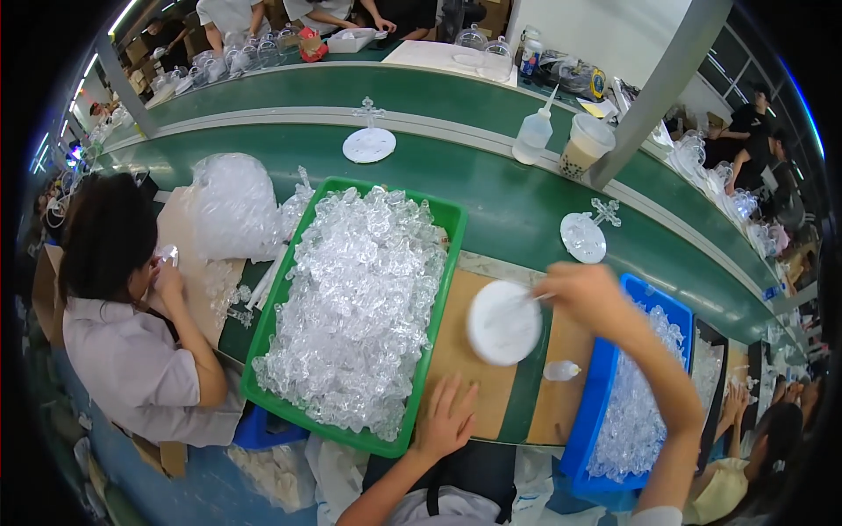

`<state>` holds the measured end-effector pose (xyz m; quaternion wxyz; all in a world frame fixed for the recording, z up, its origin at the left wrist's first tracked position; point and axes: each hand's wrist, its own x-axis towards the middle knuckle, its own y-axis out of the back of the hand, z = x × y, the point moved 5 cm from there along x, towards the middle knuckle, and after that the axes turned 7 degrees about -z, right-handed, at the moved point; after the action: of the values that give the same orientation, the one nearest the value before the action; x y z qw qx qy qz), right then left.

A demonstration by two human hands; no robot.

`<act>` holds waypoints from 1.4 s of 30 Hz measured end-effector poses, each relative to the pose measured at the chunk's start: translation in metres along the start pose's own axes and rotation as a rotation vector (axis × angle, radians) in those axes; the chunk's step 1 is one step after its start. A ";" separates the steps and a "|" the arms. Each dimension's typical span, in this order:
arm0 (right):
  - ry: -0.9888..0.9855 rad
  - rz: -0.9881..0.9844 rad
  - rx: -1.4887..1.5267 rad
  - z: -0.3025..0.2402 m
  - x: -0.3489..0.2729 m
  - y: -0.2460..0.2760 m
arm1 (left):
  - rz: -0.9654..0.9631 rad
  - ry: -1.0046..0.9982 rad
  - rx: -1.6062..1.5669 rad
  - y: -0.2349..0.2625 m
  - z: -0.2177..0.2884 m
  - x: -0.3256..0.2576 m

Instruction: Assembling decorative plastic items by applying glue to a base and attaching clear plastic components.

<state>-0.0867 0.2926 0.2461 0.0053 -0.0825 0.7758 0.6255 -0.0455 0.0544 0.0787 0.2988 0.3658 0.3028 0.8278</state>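
My right hand (583,302), somewhat blurred, pinches the right rim of a round white disc (504,323) above the brown board (465,302). Whether a small clear piece sits between the fingertips too, I cannot make out. My left hand (447,416) lies on the board with its fingers spread, holding nothing, beside the green tray (410,438). That tray is heaped with clear plastic pieces (368,289). Under my right forearm stands a blue bin (596,386) of similar clear pieces. A small squeeze bottle (561,371) lies on the board between disc and bin.
White discs with clear crosses rest on the green belt (368,145) (583,238). A nozzle bottle (532,136) and a drink cup (586,145) stand beside a grey post (658,88). A co-worker (132,324) sits at left, near a bulging clear bag (235,206).
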 end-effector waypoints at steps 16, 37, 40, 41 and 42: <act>-0.039 0.304 0.247 0.004 0.149 -0.060 | -0.307 0.101 0.069 -0.023 0.009 -0.002; -0.582 0.414 0.742 -0.072 -0.052 -0.178 | -0.208 0.110 -0.107 -0.007 -0.008 -0.011; -0.513 0.447 0.573 -0.078 -0.045 -0.171 | -0.247 0.103 -0.090 -0.004 -0.007 -0.010; -0.503 0.412 0.478 -0.081 -0.043 -0.169 | -0.277 0.101 -0.081 -0.005 -0.008 -0.011; -0.492 0.377 0.383 -0.083 -0.041 -0.168 | -0.279 0.105 -0.080 -0.005 -0.009 -0.012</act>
<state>-0.0159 0.1825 0.1057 0.0918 0.2176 0.8561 0.4597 -0.0445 0.0466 0.0653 0.4092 0.2641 0.3327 0.8075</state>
